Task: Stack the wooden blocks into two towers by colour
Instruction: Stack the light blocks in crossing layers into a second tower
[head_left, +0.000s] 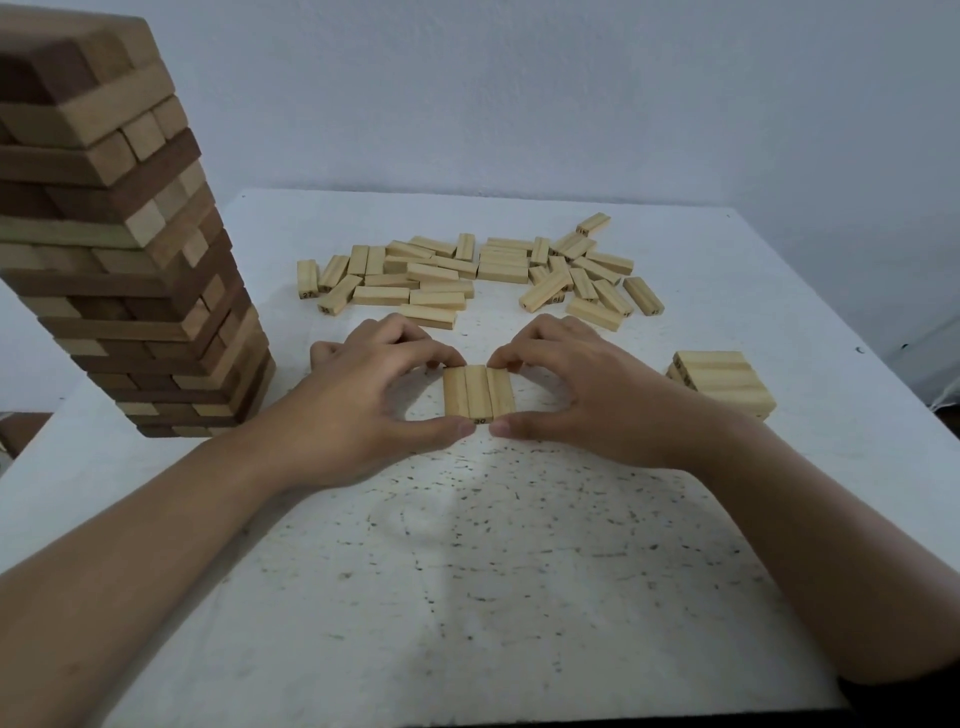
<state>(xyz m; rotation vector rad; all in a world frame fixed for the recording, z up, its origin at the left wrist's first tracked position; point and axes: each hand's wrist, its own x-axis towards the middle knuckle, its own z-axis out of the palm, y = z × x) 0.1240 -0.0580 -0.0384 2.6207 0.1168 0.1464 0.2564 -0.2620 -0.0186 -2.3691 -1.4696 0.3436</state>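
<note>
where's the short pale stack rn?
Head view: the short pale stack sits right of the right hand on the table, nearer the camera than the loose pale blocks.

A plain, pale blue-grey wall runs behind the white counter, whose near surface is flecked with small dark marks. Soft light falls across it; the far right lies dim.

Bare hands, bare forearms.
Short thumbnails on left hand and right hand; dark garment edge at right elbow, unclear.
</note>
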